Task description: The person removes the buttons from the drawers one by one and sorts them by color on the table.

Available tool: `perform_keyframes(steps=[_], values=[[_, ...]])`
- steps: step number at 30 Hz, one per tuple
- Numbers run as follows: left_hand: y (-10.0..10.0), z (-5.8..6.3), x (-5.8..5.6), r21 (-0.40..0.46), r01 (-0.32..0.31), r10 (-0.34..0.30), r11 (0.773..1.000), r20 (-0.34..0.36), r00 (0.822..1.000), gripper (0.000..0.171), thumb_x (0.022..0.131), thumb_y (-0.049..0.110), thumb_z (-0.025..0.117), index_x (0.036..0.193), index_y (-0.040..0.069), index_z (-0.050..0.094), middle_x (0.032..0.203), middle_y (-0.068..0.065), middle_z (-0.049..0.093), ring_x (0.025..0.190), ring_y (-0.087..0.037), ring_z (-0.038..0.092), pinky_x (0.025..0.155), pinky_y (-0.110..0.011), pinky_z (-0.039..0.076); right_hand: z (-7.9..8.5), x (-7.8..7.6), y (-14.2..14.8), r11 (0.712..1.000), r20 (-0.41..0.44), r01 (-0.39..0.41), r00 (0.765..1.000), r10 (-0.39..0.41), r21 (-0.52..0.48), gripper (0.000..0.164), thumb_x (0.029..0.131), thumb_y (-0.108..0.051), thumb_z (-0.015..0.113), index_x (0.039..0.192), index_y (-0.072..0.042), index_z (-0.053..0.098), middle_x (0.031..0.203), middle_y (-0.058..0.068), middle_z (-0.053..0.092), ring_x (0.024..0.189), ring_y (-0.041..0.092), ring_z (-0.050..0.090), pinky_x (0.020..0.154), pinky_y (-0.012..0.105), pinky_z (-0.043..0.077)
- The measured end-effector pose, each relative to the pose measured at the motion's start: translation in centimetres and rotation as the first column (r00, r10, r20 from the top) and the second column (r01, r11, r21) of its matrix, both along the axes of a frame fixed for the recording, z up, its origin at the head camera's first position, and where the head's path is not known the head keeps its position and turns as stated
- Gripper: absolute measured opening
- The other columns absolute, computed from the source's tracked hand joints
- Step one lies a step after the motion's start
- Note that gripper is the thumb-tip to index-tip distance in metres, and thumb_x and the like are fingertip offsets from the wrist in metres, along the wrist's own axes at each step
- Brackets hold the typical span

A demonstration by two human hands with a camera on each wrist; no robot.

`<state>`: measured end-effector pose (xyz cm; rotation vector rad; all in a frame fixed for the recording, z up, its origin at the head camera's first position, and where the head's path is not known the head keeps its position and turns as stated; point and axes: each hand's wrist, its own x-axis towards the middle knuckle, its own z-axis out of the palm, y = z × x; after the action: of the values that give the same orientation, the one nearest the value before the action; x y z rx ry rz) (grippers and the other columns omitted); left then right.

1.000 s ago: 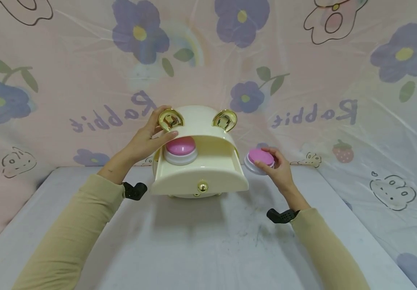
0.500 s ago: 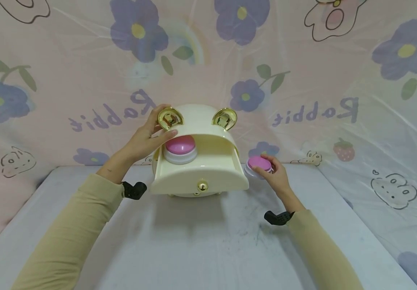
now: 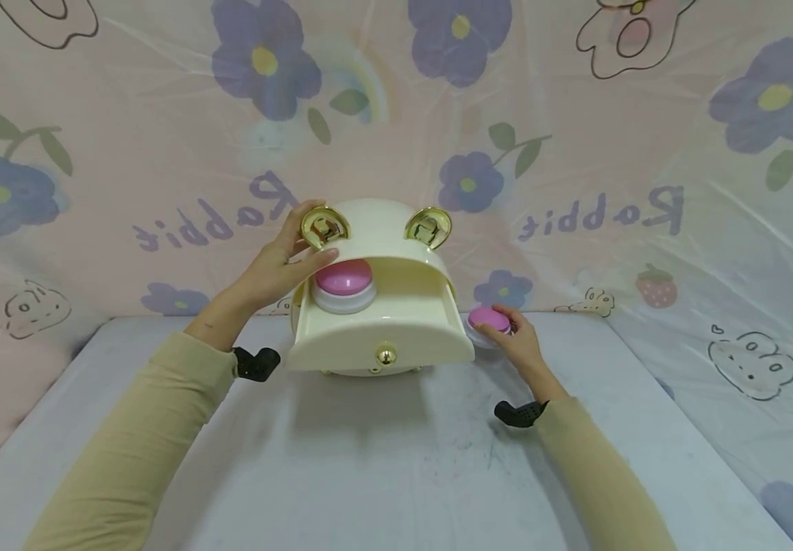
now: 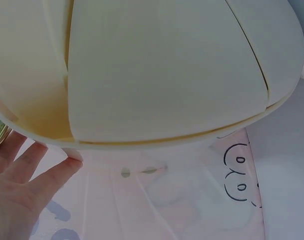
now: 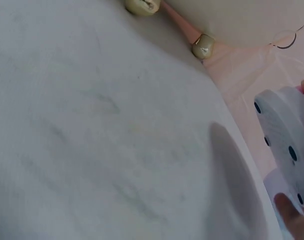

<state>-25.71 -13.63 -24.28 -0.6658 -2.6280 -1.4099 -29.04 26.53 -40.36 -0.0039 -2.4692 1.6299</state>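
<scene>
A cream storage box (image 3: 377, 229) with gold ears and a pulled-out drawer (image 3: 413, 337) stands at the table's back. My left hand (image 3: 285, 256) holds its upper left corner, thumb on the front edge and fingers behind the ear (image 3: 324, 227); the left wrist view shows these fingertips at the box's edge. Inside the drawer, at its left side, sits a push button (image 3: 344, 286) with a pink dome and white base. My right hand (image 3: 522, 340) pinches a second pink-and-white push button (image 3: 489, 320) just right of the drawer. Its underside (image 5: 284, 145), with dark round spots, shows above the table in the right wrist view.
White cloth covers the table (image 3: 369, 467), with faint dark smudges toward the right. A printed curtain (image 3: 383, 153) with flowers and rabbits hangs behind. Small gold feet (image 5: 203, 47) support the box, and a gold knob (image 3: 386, 354) marks the drawer front.
My right hand has lowered the second push button and shifted it slightly left, closer to the drawer's right side. The left hand, the box and the button in the drawer stay put.
</scene>
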Motion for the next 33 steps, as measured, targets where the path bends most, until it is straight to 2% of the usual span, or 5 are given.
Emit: perform_keyframes(steps=[6,10,15,25,33], values=[[-0.1,0.0,0.0,0.002,-0.001,0.001,1.0,-0.003,1.0,0.066,0.094,0.041,0.058,0.143,0.051,0.014,0.157,-0.008,0.024,0.141,-0.038,0.03,0.109,-0.066,0.022,-0.5,-0.6,-0.5,0.998,0.022,0.025,0.999,-0.026,0.056,0.065,0.086,-0.026,0.072,0.14,-0.003,0.045,0.14,0.019,0.047,0.118,0.027,0.046,0.09,0.026,0.04],[0.0,0.0,0.1,0.008,0.001,-0.001,1.0,-0.004,1.0,0.066,0.094,0.041,0.058,0.143,0.051,0.014,0.157,-0.009,0.024,0.141,-0.039,0.03,0.11,-0.065,0.023,-0.8,-1.0,-0.7,0.988,0.007,0.017,1.0,-0.019,0.156,0.063,0.087,-0.024,0.069,0.14,0.0,0.044,0.14,0.023,0.046,0.121,0.033,0.047,0.098,0.038,0.041],[0.0,-0.2,0.0,0.012,0.007,-0.007,1.0,0.0,1.0,0.066,0.094,0.041,0.058,0.143,0.051,0.014,0.157,-0.011,0.024,0.141,-0.039,0.03,0.11,-0.064,0.024,-1.2,-1.2,-0.7,0.965,0.051,0.01,0.998,-0.024,0.261,0.064,0.09,-0.027,0.066,0.142,-0.002,0.04,0.142,0.025,0.042,0.125,0.037,0.045,0.104,0.048,0.039],[0.0,-0.1,0.0,0.016,0.003,-0.003,1.0,-0.004,1.0,0.066,0.094,0.041,0.058,0.143,0.051,0.015,0.156,-0.01,0.026,0.141,-0.038,0.031,0.11,-0.064,0.023,-1.2,-1.0,-0.6,0.964,0.074,-0.022,0.997,0.003,0.266,0.066,0.089,-0.028,0.067,0.143,-0.004,0.038,0.147,0.024,0.037,0.135,0.04,0.037,0.109,0.051,0.035],[0.0,0.0,0.0,0.008,0.0,0.0,1.0,0.002,1.0,0.067,0.094,0.042,0.058,0.144,0.049,0.014,0.157,-0.01,0.024,0.141,-0.039,0.03,0.109,-0.067,0.022,-1.2,-1.0,-0.6,0.958,0.077,-0.034,0.997,0.012,0.284,0.066,0.088,-0.026,0.067,0.143,-0.004,0.038,0.143,0.025,0.042,0.129,0.039,0.044,0.107,0.05,0.037]])
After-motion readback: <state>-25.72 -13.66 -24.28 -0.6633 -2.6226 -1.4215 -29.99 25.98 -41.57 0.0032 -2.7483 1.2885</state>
